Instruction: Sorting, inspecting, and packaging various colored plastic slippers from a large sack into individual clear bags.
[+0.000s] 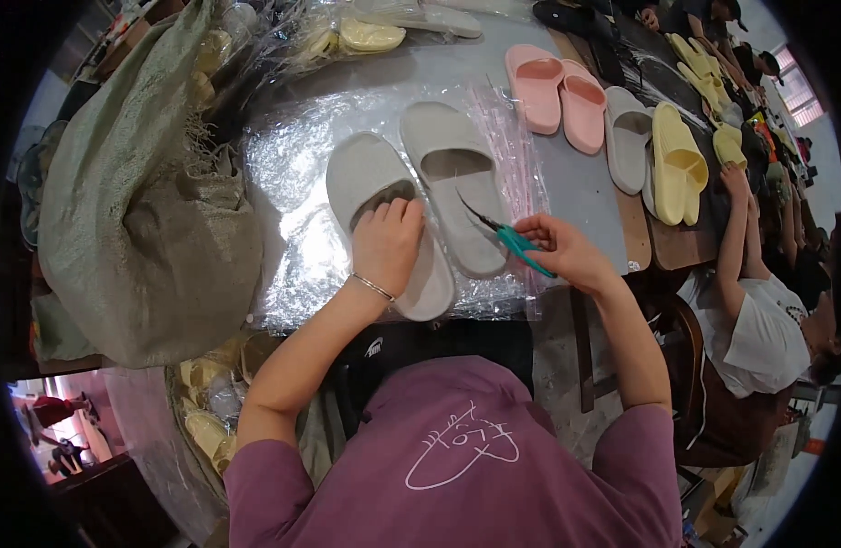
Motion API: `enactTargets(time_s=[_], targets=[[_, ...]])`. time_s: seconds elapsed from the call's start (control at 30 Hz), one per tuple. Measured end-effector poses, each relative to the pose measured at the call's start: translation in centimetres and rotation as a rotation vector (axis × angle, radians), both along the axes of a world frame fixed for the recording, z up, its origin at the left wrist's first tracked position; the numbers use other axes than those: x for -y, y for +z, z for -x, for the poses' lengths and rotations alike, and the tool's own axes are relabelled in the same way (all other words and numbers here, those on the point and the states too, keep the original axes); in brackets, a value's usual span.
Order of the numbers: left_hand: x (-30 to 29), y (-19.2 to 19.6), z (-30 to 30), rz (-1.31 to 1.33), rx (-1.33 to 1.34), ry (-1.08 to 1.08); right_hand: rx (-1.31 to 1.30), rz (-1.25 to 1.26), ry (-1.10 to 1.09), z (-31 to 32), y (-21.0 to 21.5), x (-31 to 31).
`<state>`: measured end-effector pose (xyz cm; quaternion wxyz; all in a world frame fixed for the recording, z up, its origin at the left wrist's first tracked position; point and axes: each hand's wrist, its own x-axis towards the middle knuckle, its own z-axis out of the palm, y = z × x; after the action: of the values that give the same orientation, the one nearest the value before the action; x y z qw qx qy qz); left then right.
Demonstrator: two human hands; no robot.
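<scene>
Two grey slide slippers lie side by side in front of me, heels toward me. On the left slipper, my left hand is closed, its curled fingers at the strap's opening; the fingertips are partly hidden. My right hand holds small scissors with teal handles and thin dark blades. Their blades point up and left over the footbed of the right slipper. Whether the blades touch it I cannot tell. Under both slippers is a stack of clear plastic bags with pinkish edges.
A bulky grey-green woven sack stands at the left. Pink slippers, a grey slipper and yellow slippers line the right side. Bagged yellow slippers lie at the back. Another person works on the right.
</scene>
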<state>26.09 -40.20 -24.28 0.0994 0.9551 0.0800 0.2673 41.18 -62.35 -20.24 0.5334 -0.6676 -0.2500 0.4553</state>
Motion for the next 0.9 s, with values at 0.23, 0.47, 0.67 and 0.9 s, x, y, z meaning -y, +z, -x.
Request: enactTargets(time_s=[0.23,0.47,0.67,0.9], targets=[[-0.2,-0.1,-0.3,-0.031,-0.071,0.002,0.856,0.488,0.079,-0.1,-0.8,0.0],[-0.3,-0.3,0.5,0.11,-0.085,-0.072,0.581,0.341,0.19,1.8,2.2,-0.3],[0.6,1.0,0.5,0.27,0.04,-0.124,0.637,0.465,0.416,0.9,4.2,-2.0],[0.3,1.2,0.4,0.296,0.091,-0.173,0.626,0.434,0.456,0.4,4.0,-3.7]])
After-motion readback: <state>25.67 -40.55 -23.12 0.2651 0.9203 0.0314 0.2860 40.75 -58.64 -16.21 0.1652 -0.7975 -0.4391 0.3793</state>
